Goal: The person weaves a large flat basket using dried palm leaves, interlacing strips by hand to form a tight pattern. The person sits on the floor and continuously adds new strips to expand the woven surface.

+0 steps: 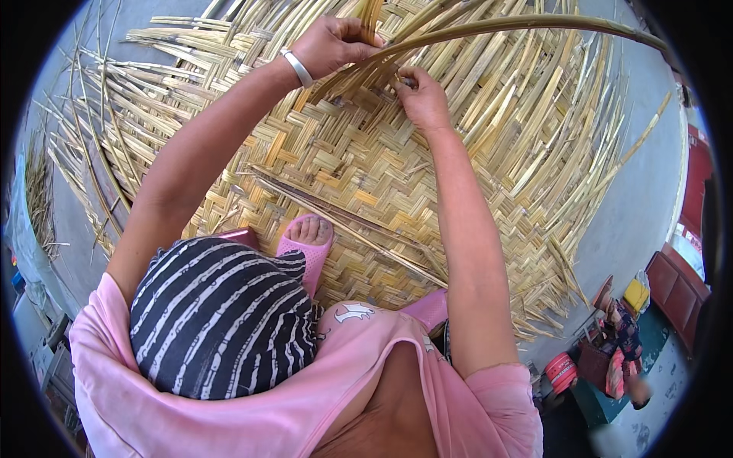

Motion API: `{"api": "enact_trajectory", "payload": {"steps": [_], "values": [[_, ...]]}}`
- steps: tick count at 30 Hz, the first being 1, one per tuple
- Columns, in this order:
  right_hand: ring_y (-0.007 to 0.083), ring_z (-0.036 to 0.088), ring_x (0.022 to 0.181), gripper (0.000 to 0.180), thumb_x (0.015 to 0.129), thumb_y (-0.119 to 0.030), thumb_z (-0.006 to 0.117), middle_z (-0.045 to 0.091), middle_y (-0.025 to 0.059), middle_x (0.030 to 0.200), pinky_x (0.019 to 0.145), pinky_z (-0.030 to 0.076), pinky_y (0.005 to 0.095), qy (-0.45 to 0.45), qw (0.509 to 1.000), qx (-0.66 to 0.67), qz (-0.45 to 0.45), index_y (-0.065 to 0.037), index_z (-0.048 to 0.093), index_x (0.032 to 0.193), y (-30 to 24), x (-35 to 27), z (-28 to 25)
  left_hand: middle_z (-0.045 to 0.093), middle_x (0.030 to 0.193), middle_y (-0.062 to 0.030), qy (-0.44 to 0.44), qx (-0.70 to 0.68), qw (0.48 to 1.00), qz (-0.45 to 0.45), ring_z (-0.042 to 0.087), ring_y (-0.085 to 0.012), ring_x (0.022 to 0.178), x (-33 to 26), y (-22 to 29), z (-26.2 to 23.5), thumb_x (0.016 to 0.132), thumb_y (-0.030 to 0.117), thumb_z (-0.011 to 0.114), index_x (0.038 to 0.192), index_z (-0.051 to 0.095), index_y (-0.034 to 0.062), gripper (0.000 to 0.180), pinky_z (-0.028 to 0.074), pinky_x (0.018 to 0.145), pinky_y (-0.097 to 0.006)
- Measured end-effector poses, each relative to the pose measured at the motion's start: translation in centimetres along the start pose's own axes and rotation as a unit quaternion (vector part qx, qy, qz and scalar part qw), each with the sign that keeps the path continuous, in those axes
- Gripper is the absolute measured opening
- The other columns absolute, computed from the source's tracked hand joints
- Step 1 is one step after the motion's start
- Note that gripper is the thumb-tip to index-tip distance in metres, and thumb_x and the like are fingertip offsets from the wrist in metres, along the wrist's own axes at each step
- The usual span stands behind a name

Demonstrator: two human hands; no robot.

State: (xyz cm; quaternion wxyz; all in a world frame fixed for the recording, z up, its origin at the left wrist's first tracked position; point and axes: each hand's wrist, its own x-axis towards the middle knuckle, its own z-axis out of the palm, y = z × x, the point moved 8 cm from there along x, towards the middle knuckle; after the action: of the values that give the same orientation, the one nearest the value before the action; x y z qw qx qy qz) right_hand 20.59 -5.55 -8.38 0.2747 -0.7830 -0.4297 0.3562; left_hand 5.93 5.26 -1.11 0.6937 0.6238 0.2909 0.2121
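A large mat (pixel 366 168) of flat split reed strips, woven in a zigzag pattern, lies on the floor before me. My left hand (pixel 336 47), with a silver bangle at its wrist, is closed around several raised strips (pixel 371 14) at the mat's far part. One long brown strip (pixel 519 23) arches from there to the right. Just right of and nearer than it, my right hand (pixel 422 98) has thumb and forefinger bent together in a pinch at the strips' lower ends. What sits between those fingertips is too small to make out.
Loose long strips (pixel 351 221) lie across the mat near my foot in a pink slipper (pixel 307 248). Unwoven strip ends (pixel 114 114) fan out around its edges over the grey floor (pixel 657 160). At the lower right are another person (pixel 622 351), a red bucket (pixel 561 372) and a dark red sofa (pixel 678 298).
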Motion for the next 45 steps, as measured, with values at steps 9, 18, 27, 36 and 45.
{"api": "enact_trajectory", "payload": {"steps": [9,18,27,36,45], "values": [[0.03,0.061,0.084,0.03,0.078,-0.007,0.057,0.054,0.0116,0.114,0.075,0.05,0.0373,0.111,0.977,-0.137,-0.122,-0.011,0.059,0.107,-2.5,-4.4,-0.9,0.063,0.08,-0.0025,0.289,-0.152,0.939,-0.113,0.058,-0.0094,0.07,-3.3,-7.9,-4.9,0.078,0.01,0.07,0.094,0.064,0.0015,0.019,0.048,0.065,-0.021],[0.0239,0.06,0.061,0.039,0.075,0.0,0.053,0.049,0.0159,0.121,0.052,0.052,0.035,0.066,0.878,-0.43,-0.201,0.0,0.052,0.113,-4.6,-6.9,2.8,0.062,0.083,-0.0035,0.304,-0.155,0.93,-0.137,0.059,-0.012,0.069,-3.8,-8.5,-4.9,0.078,0.01,0.069,0.095,0.063,0.0014,0.02,0.05,0.062,-0.024],[0.0301,0.062,0.077,0.015,0.076,-0.007,0.055,0.058,0.0154,0.095,0.067,0.051,0.04,0.006,0.923,-0.323,-0.208,-0.004,0.058,0.09,-9.5,-4.5,2.0,0.065,0.085,-0.008,0.38,-0.161,0.908,-0.068,0.062,-0.0143,0.072,-5.1,-4.6,-13.5,0.079,0.011,0.069,0.095,0.061,0.0011,0.02,0.053,0.061,-0.024],[0.0314,0.059,0.087,0.02,0.082,-0.021,0.06,0.06,0.014,0.1,0.079,0.047,0.0421,-0.058,0.961,-0.225,-0.148,-0.006,0.061,0.095,-16.0,2.7,8.1,0.063,0.08,-0.0079,0.414,-0.145,0.897,-0.053,0.062,-0.0136,0.066,-6.2,-2.6,-19.5,0.085,0.019,0.062,0.091,0.059,0.0007,0.019,0.055,0.059,-0.025],[0.033,0.06,0.074,0.019,0.078,-0.022,0.061,0.061,0.0159,0.079,0.069,0.046,0.043,0.061,0.984,-0.126,-0.115,-0.005,0.059,0.084,-15.1,2.3,6.3,0.062,0.1,-0.009,0.121,-0.072,0.981,-0.136,0.061,-0.0145,0.089,0.4,-3.2,-13.5,0.091,0.037,0.052,0.112,0.053,0.0009,0.042,0.051,0.076,-0.025]]}}
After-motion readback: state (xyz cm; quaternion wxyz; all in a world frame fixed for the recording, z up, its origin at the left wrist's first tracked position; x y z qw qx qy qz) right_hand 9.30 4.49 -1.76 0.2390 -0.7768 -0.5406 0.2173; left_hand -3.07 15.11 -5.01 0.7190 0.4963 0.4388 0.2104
